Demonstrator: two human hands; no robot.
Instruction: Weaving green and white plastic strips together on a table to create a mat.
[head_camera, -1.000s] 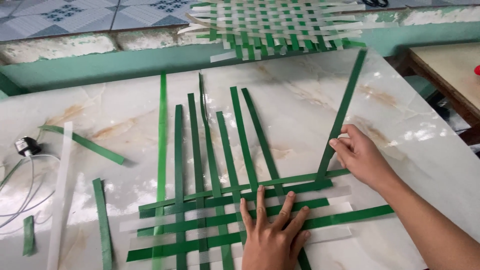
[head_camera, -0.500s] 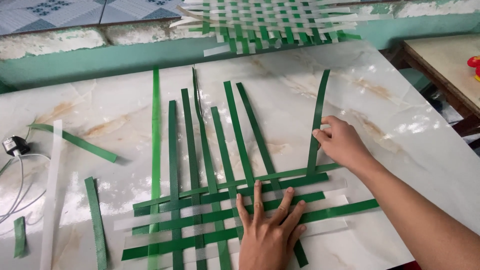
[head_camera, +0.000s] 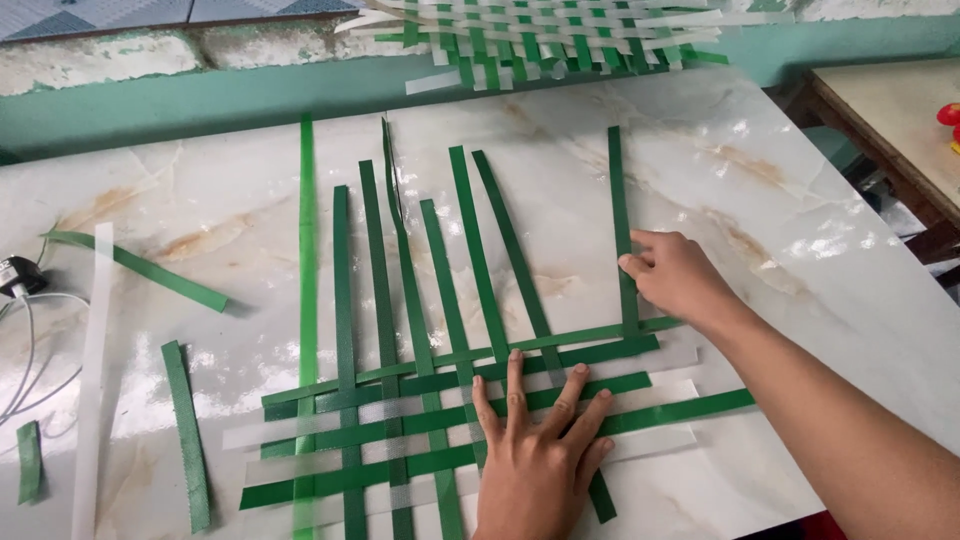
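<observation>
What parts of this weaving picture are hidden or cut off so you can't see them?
- Head view: the left hand covers the strip crossings beneath it.
- The woven mat at the back is cut off by the top edge.
- The red thing is cut off by the right edge.
- The cable runs off the left edge.

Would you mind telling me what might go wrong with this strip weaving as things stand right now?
The right hand is nudging the rightmost green strip; since only its lower end is woven in, it could skew or slip out. The left hand pins just the middle of the woven section, so the loose crossing strips at the left side may shift. The woven section also lies close to the near edge of the marble tabletop, where strip ends could slide off.
</observation>
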